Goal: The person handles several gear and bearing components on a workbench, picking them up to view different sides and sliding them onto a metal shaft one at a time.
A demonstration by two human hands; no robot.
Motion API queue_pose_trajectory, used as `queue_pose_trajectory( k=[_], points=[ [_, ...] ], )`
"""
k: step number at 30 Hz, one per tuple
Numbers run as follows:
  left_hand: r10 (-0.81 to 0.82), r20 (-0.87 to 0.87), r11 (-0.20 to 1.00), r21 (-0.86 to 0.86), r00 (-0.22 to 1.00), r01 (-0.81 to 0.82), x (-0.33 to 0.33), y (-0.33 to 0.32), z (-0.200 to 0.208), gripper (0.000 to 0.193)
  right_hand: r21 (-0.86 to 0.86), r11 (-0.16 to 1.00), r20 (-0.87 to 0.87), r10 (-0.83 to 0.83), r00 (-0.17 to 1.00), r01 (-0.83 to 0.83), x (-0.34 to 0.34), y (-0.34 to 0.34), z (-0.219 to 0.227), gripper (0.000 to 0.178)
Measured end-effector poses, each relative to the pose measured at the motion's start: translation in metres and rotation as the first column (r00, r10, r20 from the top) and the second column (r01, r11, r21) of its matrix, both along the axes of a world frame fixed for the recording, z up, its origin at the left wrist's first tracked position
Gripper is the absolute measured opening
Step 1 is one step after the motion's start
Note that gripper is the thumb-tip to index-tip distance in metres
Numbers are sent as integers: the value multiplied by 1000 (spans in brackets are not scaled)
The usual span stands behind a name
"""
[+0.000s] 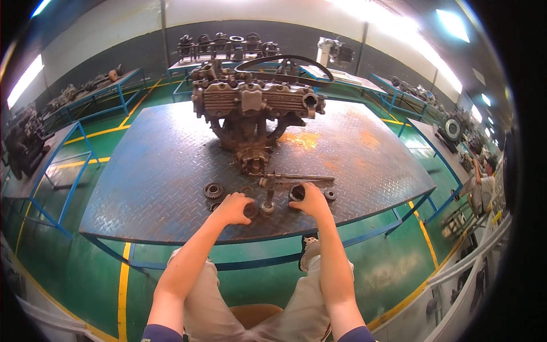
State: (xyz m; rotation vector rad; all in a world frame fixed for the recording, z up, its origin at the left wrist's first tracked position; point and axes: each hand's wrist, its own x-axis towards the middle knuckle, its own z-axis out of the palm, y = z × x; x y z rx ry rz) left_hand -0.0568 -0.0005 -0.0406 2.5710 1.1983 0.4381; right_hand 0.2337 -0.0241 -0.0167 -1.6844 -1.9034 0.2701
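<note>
The big engine block (256,105) stands on its narrow lower end in the middle of the blue steel table (142,171), and to my eye that is the largest worry: it looks top-heavy, so a hard shove on the table or a pull on the parts at its foot could rock it toward the person seated at the near edge. Next comes the long shaft (296,179), lying across the plate just beyond the hands; an elbow or wrist could roll it off the near edge onto the knees below. Smaller still, the loose gear (213,191) to the left and the ring (329,195) to the right sit near that same edge, and the raised tread may not stop them sliding if they are knocked. The left hand (232,208) is curled, fingers bent down over a dark round part (250,210) at the table's near edge; it seems to grip it, though the palm hides the contact. The right hand (310,199) is likewise curled around a dark ring-shaped bearing (296,192), fingers partly closed on its rim. Between the hands stands a short upright spindle (268,203), touched by neither.
</note>
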Motion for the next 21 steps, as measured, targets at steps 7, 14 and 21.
queue_pose_trajectory(
  k=[7,14,21],
  points=[
    [265,562,949,-10,784,-314,-51,27,16,58,-25,1000,4,2,1000,-2,0,1,1,76],
    [353,25,926,-154,935,-346,-69,-8,29,61,-35,999,-5,-10,1000,10,-1,6,0,72],
    [329,-109,932,-120,938,-341,-64,-5,7,62,4,999,-22,-42,999,42,-9,3,8,71]
  ],
)
